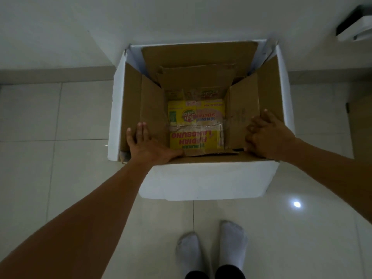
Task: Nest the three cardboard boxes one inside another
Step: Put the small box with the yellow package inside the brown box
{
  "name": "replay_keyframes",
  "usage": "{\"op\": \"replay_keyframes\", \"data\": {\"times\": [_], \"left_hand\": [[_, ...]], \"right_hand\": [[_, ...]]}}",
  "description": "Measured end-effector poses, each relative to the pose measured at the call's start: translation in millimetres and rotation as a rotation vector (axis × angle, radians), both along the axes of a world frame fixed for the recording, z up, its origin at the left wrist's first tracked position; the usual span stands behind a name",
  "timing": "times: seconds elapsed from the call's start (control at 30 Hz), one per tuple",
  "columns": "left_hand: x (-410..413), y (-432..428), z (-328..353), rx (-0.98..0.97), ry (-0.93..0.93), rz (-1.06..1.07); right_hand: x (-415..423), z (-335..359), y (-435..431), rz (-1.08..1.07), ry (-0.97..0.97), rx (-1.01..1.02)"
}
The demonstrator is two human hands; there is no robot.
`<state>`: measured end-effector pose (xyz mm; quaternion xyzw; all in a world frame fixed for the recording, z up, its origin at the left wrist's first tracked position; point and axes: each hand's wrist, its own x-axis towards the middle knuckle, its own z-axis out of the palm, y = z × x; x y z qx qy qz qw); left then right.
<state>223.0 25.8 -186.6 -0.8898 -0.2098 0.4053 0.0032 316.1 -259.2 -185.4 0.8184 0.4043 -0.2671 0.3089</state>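
A large white-sided cardboard box stands open on the tiled floor. Inside it sits a brown middle box with its flaps standing up. At the bottom lies a small yellow printed box, closed and taped. My left hand lies flat, fingers spread, on the left flap of the middle box. My right hand presses with curled fingers on the middle box's right flap near the outer box's right wall.
The box stands against a white wall corner. Pale floor tiles surround it. My two feet in white socks stand just in front of the box. A dark and white fixture shows at the top right.
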Motion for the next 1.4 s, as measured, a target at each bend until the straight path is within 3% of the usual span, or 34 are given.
{"op": "replay_keyframes", "data": {"times": [0.13, 0.2, 0.27, 0.3, 0.4, 0.47, 0.53, 0.7, 0.77, 0.9, 1.0, 1.07, 1.17, 1.23, 1.27, 1.33, 1.4], "left_hand": [[10, -12, 10, 0.062, -0.087, -0.059], [14, -23, 15, 0.097, -0.269, -0.112], [20, -32, 14, -0.021, -0.465, -0.116], [20, -37, 11, -0.175, -0.517, -0.071], [13, -53, 2, -0.682, -0.333, 0.131], [0, -59, -7, -0.709, -0.181, -0.015], [-3, -59, -13, -0.647, -0.171, -0.127], [13, -54, -3, -0.72, -0.025, 0.004], [18, -44, 6, -0.585, -0.163, 0.027], [11, 4, 14, 0.053, -0.677, -0.142], [-5, 38, 13, 0.146, -0.69, 0.078], [-15, 50, 8, 0.029, -0.664, 0.311], [-25, 58, -2, -0.138, -0.66, 0.643], [-28, 59, -5, -0.208, -0.684, 0.706], [-28, 58, -4, -0.249, -0.707, 0.704], [-27, 56, -3, -0.293, -0.756, 0.685], [-27, 53, -2, -0.28, -0.795, 0.669]], "right_hand": [[14, 15, 30, -0.032, 0.018, 0.101], [37, 15, 53, -0.254, 0.178, 0.303], [66, 9, 79, -0.482, 0.348, 0.435], [80, 5, 92, -0.483, 0.346, 0.498], [112, -7, 117, -0.309, 0.174, 0.526], [126, -17, 119, -0.2, 0.069, 0.425], [132, -26, 114, -0.15, 0.023, 0.307], [114, -21, 107, -0.165, 0.06, 0.344], [95, -12, 106, -0.246, 0.131, 0.439], [37, 4, 79, -0.362, 0.398, 0.481], [0, 9, 45, -0.502, 0.552, 0.439], [-20, 11, 23, -0.495, 0.418, 0.608], [-38, 10, -8, -0.328, -0.184, 0.82], [-40, 8, -28, -0.573, -0.35, 0.787], [-41, 7, -36, -0.787, -0.333, 0.792], [-40, 4, -49, -1.271, -0.143, 0.883], [-40, 3, -53, -1.617, 0.095, 0.994]]}}
